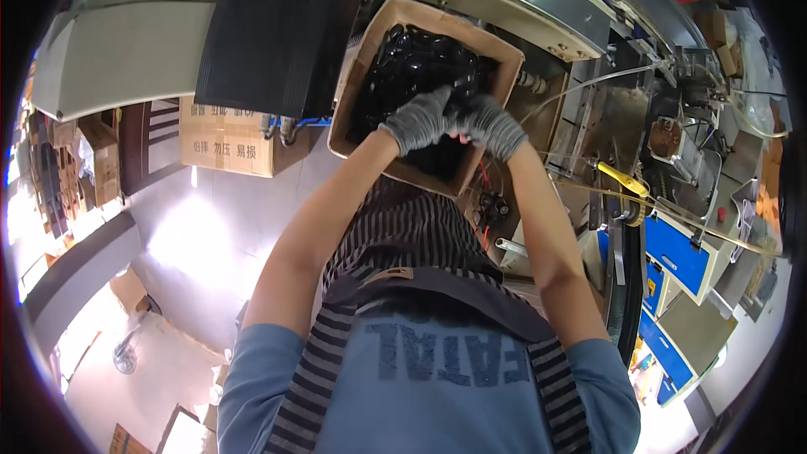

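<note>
An open cardboard box (353,76) in front of me holds many glossy black rounded pieces (420,59), too blurred to name. Both my hands wear grey knitted gloves and meet over the near part of the box. My left hand (420,121) has its fingers closed and angled toward the right one. Against it, my right hand (493,126) is curled, its fingers partly smeared by motion. A dark piece (462,97) shows between the two hands; its shape and which hand grips it are hard to make out.
Left of the box stands a large black housing (277,38) beside a beige machine cover (122,59). A closed cardboard carton (227,139) lies below them. A metal machine rail (504,8) runs behind the box. To the right are a yellow-handled tool (622,180), thin hoses and blue panels (677,256).
</note>
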Action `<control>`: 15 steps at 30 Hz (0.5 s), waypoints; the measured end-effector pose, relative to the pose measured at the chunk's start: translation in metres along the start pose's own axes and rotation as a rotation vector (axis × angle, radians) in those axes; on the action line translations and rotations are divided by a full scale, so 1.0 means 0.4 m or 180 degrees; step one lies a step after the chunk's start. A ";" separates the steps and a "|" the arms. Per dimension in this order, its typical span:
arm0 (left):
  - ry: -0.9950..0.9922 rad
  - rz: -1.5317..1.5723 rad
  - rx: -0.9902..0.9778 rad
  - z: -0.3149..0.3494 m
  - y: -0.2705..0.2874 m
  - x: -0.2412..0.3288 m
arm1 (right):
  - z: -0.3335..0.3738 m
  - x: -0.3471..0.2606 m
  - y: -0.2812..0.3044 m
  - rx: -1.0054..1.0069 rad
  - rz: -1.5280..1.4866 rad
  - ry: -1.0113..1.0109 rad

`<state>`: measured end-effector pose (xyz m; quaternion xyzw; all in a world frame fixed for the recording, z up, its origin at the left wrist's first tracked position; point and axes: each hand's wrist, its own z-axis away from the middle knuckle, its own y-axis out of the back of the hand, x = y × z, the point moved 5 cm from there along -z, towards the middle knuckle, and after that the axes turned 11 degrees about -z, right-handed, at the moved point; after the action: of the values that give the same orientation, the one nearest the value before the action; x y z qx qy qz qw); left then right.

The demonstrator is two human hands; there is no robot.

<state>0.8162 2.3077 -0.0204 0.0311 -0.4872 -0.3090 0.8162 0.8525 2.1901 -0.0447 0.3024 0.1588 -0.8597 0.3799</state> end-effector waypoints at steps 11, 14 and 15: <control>0.0083 0.2161 -0.0813 0.035 0.017 -0.005 | -0.005 -0.120 0.012 0.1899 -0.0601 0.2529; -0.0061 0.1325 -0.0363 0.041 -0.011 -0.078 | 0.017 -0.107 -0.052 0.1647 0.0386 0.2200; 0.0400 0.2279 -0.0487 0.058 -0.049 -0.044 | -0.013 -0.018 -0.039 0.1516 0.0073 0.2169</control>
<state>0.7819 2.3072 -0.0287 -0.1835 -0.3917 -0.0369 0.9009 0.8467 2.2073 -0.0433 0.6507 0.0688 -0.7189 0.2346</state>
